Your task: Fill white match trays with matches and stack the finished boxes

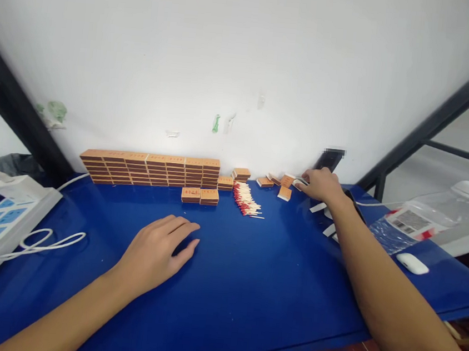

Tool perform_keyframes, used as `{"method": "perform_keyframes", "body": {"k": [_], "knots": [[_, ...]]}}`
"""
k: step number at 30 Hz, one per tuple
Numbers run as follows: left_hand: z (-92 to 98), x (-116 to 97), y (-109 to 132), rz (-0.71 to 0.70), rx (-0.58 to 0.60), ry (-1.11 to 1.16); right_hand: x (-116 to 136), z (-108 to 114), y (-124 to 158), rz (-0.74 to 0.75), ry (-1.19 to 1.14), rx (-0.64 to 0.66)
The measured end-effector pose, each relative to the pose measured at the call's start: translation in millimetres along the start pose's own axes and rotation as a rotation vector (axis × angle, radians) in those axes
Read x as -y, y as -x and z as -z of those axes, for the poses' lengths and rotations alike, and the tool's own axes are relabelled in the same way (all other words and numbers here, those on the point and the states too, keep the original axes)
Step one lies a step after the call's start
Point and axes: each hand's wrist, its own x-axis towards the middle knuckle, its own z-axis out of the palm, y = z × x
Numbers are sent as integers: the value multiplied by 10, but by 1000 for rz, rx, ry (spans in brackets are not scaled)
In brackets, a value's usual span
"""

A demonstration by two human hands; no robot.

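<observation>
My left hand (160, 248) lies on the blue tabletop with its fingers stretched forward and the thumb apart, holding nothing. In front of it stand two short stacks of matchboxes (200, 196). A long wall of stacked matchboxes (146, 171) runs along the back. To the right of the stacks is a heap of red-tipped matches (244, 199). My right hand (321, 183) reaches to the back right, its fingers curled at a small pale, dark-edged piece I cannot make out. Several loose matchboxes (285, 193) lie just left of it. Behind it a dark phone-like object (330, 159) leans against the wall.
A white power strip (2, 229) with cables sits at the left. Under my right forearm lie white strips (329, 230). A clear plastic bottle (418, 222) and a white rounded case (412, 264) are at the right. Black metal posts (445, 117) flank the blue table (241, 304).
</observation>
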Motion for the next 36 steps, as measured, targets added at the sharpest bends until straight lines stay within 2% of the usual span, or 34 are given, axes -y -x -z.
{"method": "perform_keyframes", "body": {"k": [3,6,8,11,13,14,16,18,20,22,24,26,28,29,32,36], "knots": [[-6,7,-2,-3,15,3,88,-112,-13,5,19,47],[-6,12,-2,0,20,9,89,-84,-6,-3,20,86],[-2,12,-2,-1,18,13,41,68,25,-21,24,81],[2,4,-2,6,10,15,61,469,191,-26,-11,34],[4,-9,-5,23,6,24,266,744,433,104,-205,-9],[7,-17,-8,34,4,34,440,849,594,245,-338,-5],[15,-36,-16,57,13,69,888,958,965,589,-546,98],[28,-55,-25,75,48,105,1355,944,1322,839,-584,229],[36,-70,-30,71,94,128,1695,870,1567,924,-567,306],[34,-76,-29,52,130,132,1821,798,1642,978,-595,354],[20,-73,-21,41,156,122,1745,748,1554,955,-653,339],[3,-64,-12,44,181,107,1549,699,1362,870,-655,243],[-8,-54,-9,48,195,101,1336,625,1144,752,-549,112],[-10,-51,-11,50,190,103,1247,577,1047,694,-493,88],[1,-59,-30,55,169,119,1099,426,859,623,-425,152],[15,-98,-44,38,249,145,1110,321,810,636,-446,182]]}}
